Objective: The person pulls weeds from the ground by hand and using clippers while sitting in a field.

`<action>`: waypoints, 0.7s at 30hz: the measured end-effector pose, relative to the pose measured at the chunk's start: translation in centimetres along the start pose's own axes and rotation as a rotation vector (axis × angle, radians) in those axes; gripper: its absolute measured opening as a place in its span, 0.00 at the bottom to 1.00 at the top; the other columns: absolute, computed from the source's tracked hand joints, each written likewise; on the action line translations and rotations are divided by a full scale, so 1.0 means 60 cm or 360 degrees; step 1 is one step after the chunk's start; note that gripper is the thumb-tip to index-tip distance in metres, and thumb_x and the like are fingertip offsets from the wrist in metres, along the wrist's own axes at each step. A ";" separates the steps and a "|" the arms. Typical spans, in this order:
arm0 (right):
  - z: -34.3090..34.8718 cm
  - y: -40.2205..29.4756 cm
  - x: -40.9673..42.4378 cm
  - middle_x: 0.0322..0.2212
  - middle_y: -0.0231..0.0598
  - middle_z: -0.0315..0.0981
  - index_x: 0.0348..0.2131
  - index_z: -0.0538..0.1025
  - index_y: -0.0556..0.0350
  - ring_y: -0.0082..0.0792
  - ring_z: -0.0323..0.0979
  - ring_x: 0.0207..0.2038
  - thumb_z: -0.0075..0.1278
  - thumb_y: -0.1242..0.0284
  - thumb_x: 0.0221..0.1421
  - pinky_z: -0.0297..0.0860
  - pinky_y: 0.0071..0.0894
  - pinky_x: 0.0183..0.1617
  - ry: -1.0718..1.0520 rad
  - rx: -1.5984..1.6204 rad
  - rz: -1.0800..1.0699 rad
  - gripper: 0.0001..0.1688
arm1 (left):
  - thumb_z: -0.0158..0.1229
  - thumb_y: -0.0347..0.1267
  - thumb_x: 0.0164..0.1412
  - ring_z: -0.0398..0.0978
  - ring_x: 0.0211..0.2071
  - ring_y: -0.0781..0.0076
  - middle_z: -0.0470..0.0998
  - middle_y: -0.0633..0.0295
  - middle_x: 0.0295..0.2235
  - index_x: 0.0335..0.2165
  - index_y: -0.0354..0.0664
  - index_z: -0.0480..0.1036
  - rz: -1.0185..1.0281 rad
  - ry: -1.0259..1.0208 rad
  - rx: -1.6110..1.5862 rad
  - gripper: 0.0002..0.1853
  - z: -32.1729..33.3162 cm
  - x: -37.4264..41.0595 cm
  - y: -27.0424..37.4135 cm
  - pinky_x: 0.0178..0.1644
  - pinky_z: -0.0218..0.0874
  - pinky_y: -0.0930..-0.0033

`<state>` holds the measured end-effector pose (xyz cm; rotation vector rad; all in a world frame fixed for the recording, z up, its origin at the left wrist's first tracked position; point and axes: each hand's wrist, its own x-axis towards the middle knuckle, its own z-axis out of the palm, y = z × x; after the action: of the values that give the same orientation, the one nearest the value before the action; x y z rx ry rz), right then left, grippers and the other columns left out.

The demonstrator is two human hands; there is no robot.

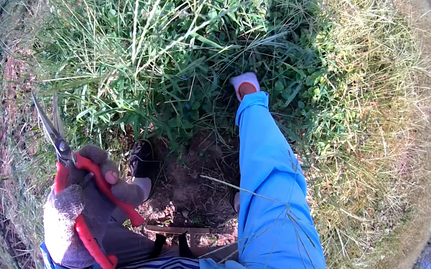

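Note:
My left hand (79,206), in a worn knit glove with a bare fingertip showing, holds garden shears (63,146) with red handles and a coil spring. Their metal blades point up and away, slightly parted, beside the grass at the left. My right arm, in a blue sleeve (283,187), reaches forward into the green weeds (292,79). A white cuff with an orange edge (247,84) shows at its wrist; the fingers are hidden in the leaves, so what they touch cannot be seen. Loose grass stalks (248,191) lie across the sleeve.
Tall grass (141,17) and low leafy plants stand ahead, with drier grass (397,163) at the right. Bare soil (193,169) shows between my feet, one in a dark shoe (143,159). A thin wooden strip (177,229) lies close to my body.

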<state>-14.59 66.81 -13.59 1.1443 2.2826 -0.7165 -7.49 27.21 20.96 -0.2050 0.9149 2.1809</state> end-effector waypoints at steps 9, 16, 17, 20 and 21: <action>-0.019 0.009 0.002 0.37 0.53 0.76 0.33 0.78 0.62 0.47 0.75 0.41 0.60 0.60 0.39 0.71 0.41 0.41 -0.0039 0.0167 -0.0165 0.25 | 0.63 0.38 0.50 0.70 0.33 0.59 0.70 0.51 0.32 0.47 0.35 0.63 0.0066 0.0029 0.0250 0.29 0.026 0.005 -0.005 0.36 0.62 0.56; 0.008 -0.020 -0.019 0.38 0.55 0.75 0.36 0.78 0.61 0.50 0.73 0.43 0.60 0.61 0.39 0.70 0.40 0.45 0.0262 0.0718 0.0012 0.26 | 0.66 0.36 0.47 0.70 0.32 0.60 0.71 0.48 0.30 0.44 0.32 0.65 0.0068 0.0243 0.0061 0.29 0.028 0.006 -0.009 0.33 0.61 0.59; 0.017 -0.012 -0.016 0.38 0.55 0.75 0.35 0.78 0.61 0.50 0.73 0.43 0.60 0.61 0.40 0.70 0.41 0.45 0.0354 0.0823 -0.0018 0.25 | 0.62 0.39 0.51 0.71 0.32 0.60 0.71 0.51 0.32 0.45 0.35 0.64 0.0046 0.0128 0.0164 0.28 0.026 0.006 -0.012 0.36 0.61 0.57; 0.012 0.038 0.026 0.38 0.55 0.75 0.35 0.78 0.62 0.51 0.73 0.43 0.59 0.64 0.41 0.70 0.42 0.44 0.0345 0.0969 0.0072 0.22 | 0.59 0.41 0.54 0.72 0.34 0.61 0.70 0.54 0.34 0.48 0.39 0.63 -0.0019 -0.0099 0.0270 0.27 0.027 0.004 -0.015 0.38 0.61 0.56; 0.018 0.024 0.025 0.38 0.55 0.75 0.35 0.78 0.62 0.51 0.73 0.42 0.58 0.64 0.41 0.69 0.42 0.44 0.0280 0.0978 0.0027 0.23 | 0.63 0.38 0.49 0.71 0.35 0.61 0.71 0.51 0.34 0.47 0.35 0.64 -0.0015 -0.0021 0.0202 0.29 0.023 0.004 -0.013 0.36 0.60 0.57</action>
<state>-14.00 67.71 -15.63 1.5384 2.2488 -1.4236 -6.92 28.63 21.46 -0.1333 1.0386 2.1045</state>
